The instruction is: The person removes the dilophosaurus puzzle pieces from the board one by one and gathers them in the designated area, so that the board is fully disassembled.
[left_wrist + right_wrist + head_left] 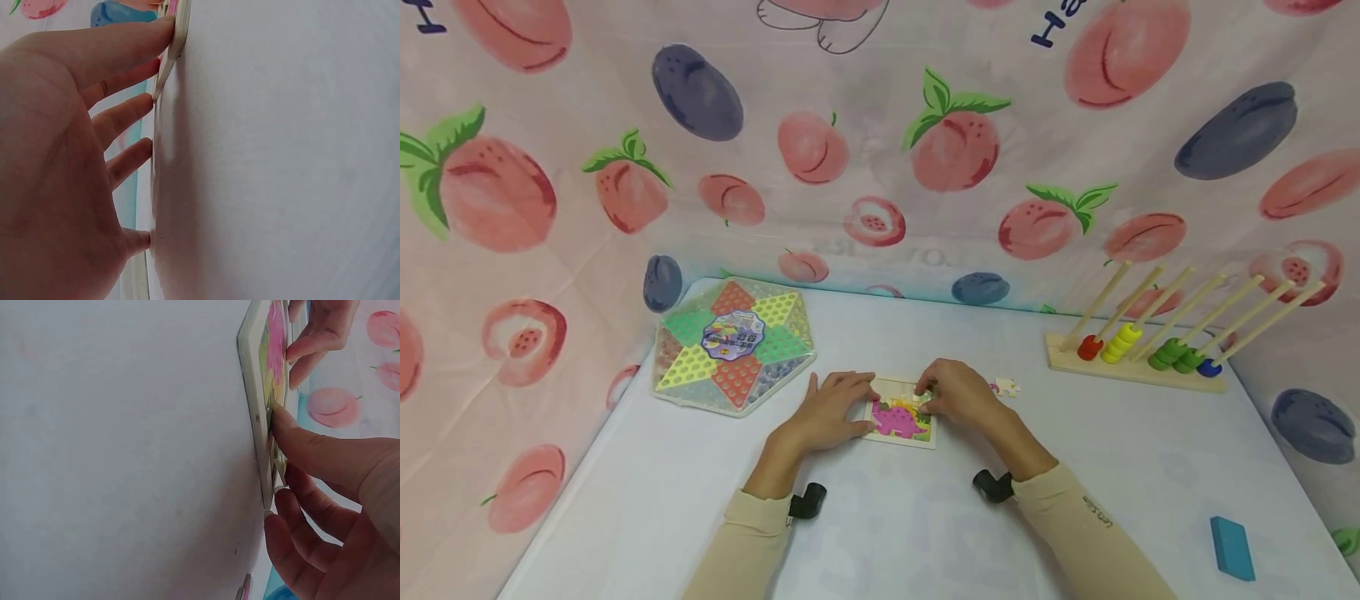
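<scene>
Near the table's (647, 500) middle, the left hand (831, 410) rests flat, fingers straight, on the dinosaur puzzle board's (901, 421) left edge while the right hand (958, 396), grip curled, presses a piece into it.

Play corner, home or nursery sort; can't tell which. I sit at a white table (647, 500) walled on three sides by a pink cloth backdrop (865, 167) printed with peaches and plums. Toys all round me: a hexagonal Chinese checkers board (733, 346) to my left, a wooden bead abacus (1138, 350) to my right, a dinosaur puzzle (901, 419) before me, a blue block (1232, 547) near the table edge.
</scene>
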The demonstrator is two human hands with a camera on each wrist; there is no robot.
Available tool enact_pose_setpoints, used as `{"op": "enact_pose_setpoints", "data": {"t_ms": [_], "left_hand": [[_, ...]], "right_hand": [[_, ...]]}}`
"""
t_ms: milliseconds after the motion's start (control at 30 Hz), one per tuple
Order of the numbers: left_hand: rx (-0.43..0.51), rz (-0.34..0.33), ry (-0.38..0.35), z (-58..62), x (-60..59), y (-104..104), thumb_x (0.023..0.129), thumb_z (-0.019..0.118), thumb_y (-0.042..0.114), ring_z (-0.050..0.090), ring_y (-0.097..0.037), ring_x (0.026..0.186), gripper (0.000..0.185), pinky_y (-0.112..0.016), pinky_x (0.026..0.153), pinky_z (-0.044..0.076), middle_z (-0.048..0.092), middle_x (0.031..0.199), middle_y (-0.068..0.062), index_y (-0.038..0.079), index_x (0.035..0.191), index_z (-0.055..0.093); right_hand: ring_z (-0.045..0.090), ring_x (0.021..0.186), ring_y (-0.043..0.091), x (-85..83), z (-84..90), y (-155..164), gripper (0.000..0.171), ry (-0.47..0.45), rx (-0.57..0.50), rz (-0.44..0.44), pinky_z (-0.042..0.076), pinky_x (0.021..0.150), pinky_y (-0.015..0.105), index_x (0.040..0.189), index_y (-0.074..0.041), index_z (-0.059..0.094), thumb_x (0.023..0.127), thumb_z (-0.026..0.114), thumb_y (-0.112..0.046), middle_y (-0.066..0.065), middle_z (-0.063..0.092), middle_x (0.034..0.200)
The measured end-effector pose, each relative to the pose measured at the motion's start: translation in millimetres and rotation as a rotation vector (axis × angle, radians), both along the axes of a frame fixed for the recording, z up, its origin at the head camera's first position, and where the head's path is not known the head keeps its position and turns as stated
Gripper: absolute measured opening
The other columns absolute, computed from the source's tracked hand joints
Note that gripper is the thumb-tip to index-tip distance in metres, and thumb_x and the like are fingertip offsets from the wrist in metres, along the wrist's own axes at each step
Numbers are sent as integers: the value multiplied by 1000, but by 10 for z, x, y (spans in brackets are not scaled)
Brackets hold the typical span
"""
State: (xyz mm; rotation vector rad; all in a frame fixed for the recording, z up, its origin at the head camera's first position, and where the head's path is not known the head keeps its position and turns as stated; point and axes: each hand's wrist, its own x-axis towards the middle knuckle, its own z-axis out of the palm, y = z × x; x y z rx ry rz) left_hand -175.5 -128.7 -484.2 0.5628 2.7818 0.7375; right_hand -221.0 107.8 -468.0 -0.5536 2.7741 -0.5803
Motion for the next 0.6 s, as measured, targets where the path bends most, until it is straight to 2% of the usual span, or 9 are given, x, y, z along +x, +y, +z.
{"op": "enact_pose_setpoints", "data": {"t_ms": [200, 333, 600], "left_hand": [[8, 2, 3, 12, 10, 1, 87, 72, 34, 28, -26, 145, 38, -72, 113, 2, 39, 155, 3, 26, 122, 64], [15, 5, 3, -2, 6, 7, 87, 72, 33, 28, -26, 144, 37, -72, 113, 2, 39, 155, 3, 26, 122, 64], [5, 13, -6, -18, -10, 5, 87, 72, 36, 27, -25, 145, 39, -70, 114, 1, 38, 155, 4, 27, 123, 64]], "right_hand": [[57, 94, 15, 0, -28, 26, 20, 7, -48, 33, 51, 89, 36, 93, -19, 75, 75, 84, -22, -2, 64, 106], [55, 92, 16, -12, -31, 49, 20, -21, -95, 43, 50, 87, 34, 94, -17, 75, 76, 83, -19, -1, 63, 106], [53, 86, 15, -40, -37, 73, 22, -83, -138, 44, 49, 81, 31, 100, -14, 74, 79, 80, -15, 0, 65, 96]]}}
